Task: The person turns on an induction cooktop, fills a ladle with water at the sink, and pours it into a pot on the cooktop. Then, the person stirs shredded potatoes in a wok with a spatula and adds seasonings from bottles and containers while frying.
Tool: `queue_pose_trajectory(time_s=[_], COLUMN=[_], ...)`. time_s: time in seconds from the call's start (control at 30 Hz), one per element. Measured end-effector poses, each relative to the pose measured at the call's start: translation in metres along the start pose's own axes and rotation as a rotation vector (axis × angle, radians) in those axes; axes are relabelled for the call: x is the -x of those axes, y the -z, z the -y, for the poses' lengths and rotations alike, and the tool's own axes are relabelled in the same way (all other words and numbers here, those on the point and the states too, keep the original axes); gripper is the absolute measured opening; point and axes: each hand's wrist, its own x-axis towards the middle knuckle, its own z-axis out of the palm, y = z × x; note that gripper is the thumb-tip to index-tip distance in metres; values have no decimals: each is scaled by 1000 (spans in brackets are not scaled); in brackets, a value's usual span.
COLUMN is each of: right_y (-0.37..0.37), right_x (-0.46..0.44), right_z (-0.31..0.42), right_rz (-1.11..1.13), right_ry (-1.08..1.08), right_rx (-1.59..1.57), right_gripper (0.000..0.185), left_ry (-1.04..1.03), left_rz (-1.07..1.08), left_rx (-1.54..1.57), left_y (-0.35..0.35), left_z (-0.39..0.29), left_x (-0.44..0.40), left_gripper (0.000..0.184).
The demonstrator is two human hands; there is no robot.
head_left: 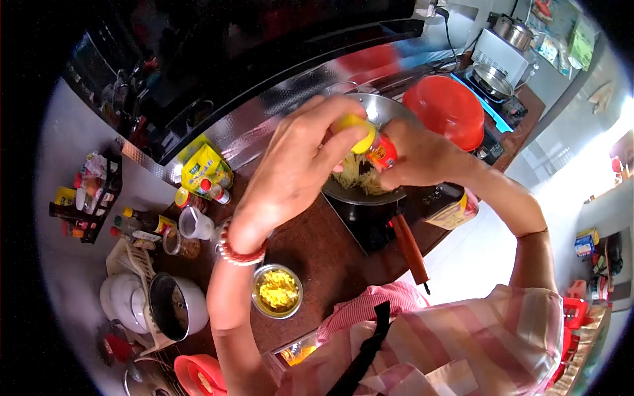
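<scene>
Above a wok (356,195) on the cooktop, both of my hands are closed around a small seasoning bottle (382,153) with a red label and a yellow cap. My left hand (297,155), with a beaded bracelet at the wrist, grips the cap end. The red body sits in my right hand (422,155), its far side hidden by the fingers. Whether the cap is on or off I cannot tell. Pale shredded food (360,175) lies in the wok, partly covered by my hands. The wok's wooden handle (411,247) points toward my body.
A metal bowl of chopped yellow food (278,291) stands on the brown counter. Left of it are a white jug (196,224), bottles, jars and a yellow seasoning bag (207,170). A red basin (444,112) stands behind my right hand. A deep pot (188,307) is at lower left.
</scene>
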Motion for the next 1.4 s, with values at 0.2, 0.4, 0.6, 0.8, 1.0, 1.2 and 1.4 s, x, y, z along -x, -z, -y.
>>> queue_pose_trajectory(time_s=[0.2,0.4,0.6,0.8,1.0,1.2,1.4], right_y=[3,-3,-22,-39,-36,-42,-39], right_x=[6,9,6,4,1,-4,-6], right_z=[-11,-32,-77,-115,-125,-140,-137], right_rz=[-126,-100,-66,-55,161,124,143], right_ry=[-19,-116,-289,-325,-423,-443,-446], right_rx=[131,233,481,569,561,563,562], right_gripper=[28,33,31,26,33,32,31], left_ry=[11,239,334,469,370,468,466], left_rz=[-367,-430,-455,-409,-471,-428,-422], left_rx=[-517,-655,-534,-546,-463,-472,-448], left_y=[-29,-10,12,19,16,14,14], left_z=[-7,8,40,78,93,99,103], left_x=[-20,-28,5,39,62,68,72], left_gripper=[48,52,50,47,50,54,56])
